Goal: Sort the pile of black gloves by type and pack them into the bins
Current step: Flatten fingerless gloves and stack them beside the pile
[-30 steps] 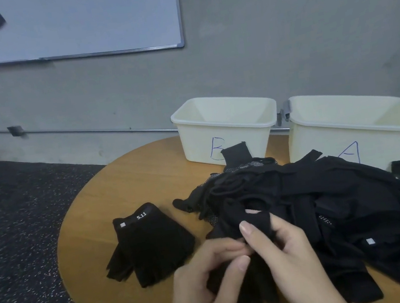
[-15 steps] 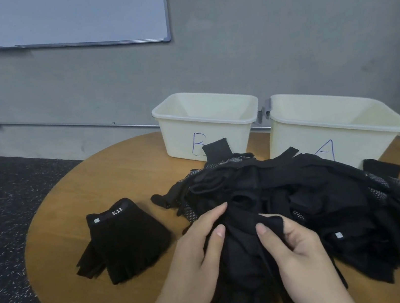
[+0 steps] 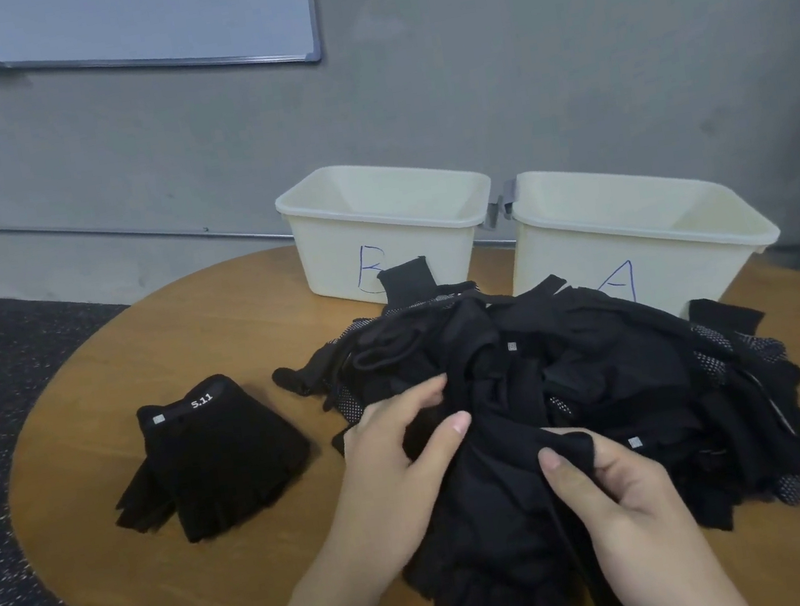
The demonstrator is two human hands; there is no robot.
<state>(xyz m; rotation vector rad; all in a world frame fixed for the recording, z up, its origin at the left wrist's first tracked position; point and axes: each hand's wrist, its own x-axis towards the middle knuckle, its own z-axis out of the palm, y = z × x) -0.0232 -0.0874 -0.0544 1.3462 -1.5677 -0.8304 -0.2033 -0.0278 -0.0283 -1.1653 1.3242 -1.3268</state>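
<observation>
Glove pile point(image 3: 580, 379): heaped on surface point(image 3: 215, 330), before both bins.
Right hand point(image 3: 623, 492): grip pinching a glove point(image 3: 501, 505), probably to free it.
Left hand point(image 3: 394, 454): grip curled into pile, steadying it.
Set-aside gloves point(image 3: 213, 455): apart, left.
Bins: B point(image 3: 387, 232), A point(image 3: 637, 236), nothing visible inside.

1. A blue handwritten "B", partly hidden by a black glove, stands on the front wall of the left cream bin point(image 3: 411, 254).
2. A blue handwritten "A" stands on the front wall of the right cream bin point(image 3: 558, 263).
3. White "5.11" is printed on the cuff of the separate glove point(image 3: 213, 455).
</observation>
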